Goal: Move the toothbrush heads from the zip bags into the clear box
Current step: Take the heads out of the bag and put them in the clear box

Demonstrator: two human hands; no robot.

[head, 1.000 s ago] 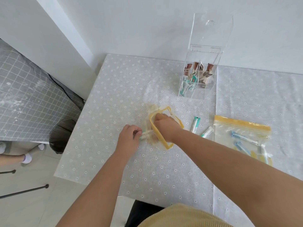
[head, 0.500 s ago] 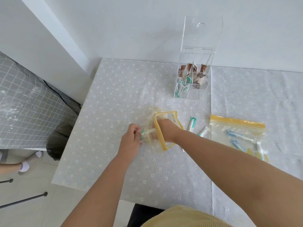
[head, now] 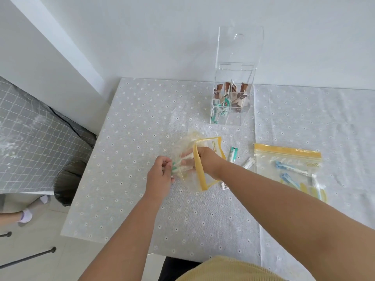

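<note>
The counter [head: 125,199], under a pale daisy-print cloth, runs back to a white wall, with a grey checked bed [head: 30,142] off its left edge and a dark round bin [head: 68,182] tucked between them. At the back stands the clear box [head: 233,98], lid raised, already holding brown and teal packets. To the right a flat zip bag [head: 288,171] with a yellow strip lies sealed over blue toothbrush heads [head: 288,168]. Near the middle, the right hand [head: 207,161] reaches inside an opened zip bag [head: 199,169]; its fingers blur behind the plastic, so its grip cannot be told. The left hand [head: 160,175] pinches the bag's closed end around a green-tipped head [head: 175,168]. Two wrapped heads [head: 233,154] lie loose just beside it. Compared with a second ago, the bag sits lifted slightly higher.
</note>
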